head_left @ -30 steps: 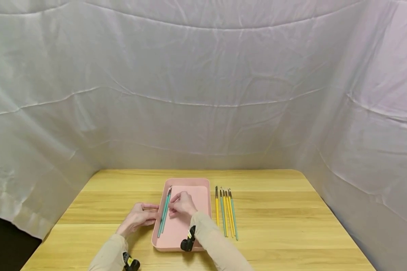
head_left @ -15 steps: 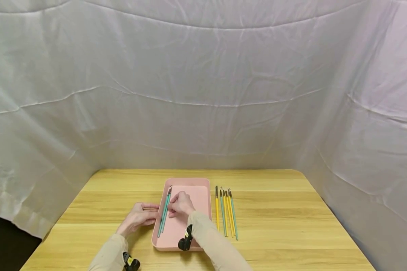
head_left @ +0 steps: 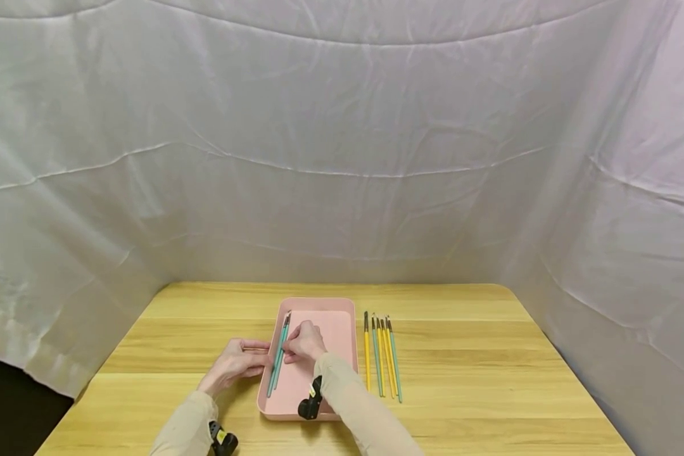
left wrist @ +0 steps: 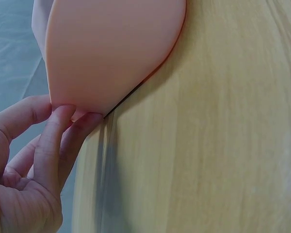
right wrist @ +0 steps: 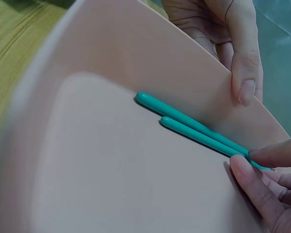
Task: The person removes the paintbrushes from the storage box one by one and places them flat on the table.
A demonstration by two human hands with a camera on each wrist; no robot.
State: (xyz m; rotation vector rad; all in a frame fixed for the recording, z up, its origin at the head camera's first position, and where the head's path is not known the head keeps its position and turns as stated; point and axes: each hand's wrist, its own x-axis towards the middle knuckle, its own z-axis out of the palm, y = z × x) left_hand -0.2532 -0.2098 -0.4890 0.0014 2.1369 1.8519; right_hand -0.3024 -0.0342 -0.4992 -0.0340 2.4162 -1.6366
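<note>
A pink tray (head_left: 333, 326) lies on the table, with two turquoise-handled paintbrushes side by side along its left wall. In the right wrist view the longer-reaching brush (right wrist: 172, 113) lies against the wall and the other brush (right wrist: 196, 137) lies just inside it. My right hand (head_left: 306, 342) reaches into the tray and pinches the inner brush between thumb and fingers, hiding its far part in the right wrist view. My left hand (head_left: 235, 365) holds the tray's left wall, fingers on the outside in the left wrist view and one tip over the rim.
Right of the tray, several paintbrushes lie roughly parallel on the wooden table (head_left: 479, 367), including a yellow brush (head_left: 367, 354) and a turquoise brush (head_left: 396, 367). A pale grey curtain (head_left: 342, 209) surrounds the table at the back and sides.
My right hand has shifted very slightly left toward the brushes, and its forearm with it. The left hand keeps its place at the tray wall. The head view has tilted a little.
</note>
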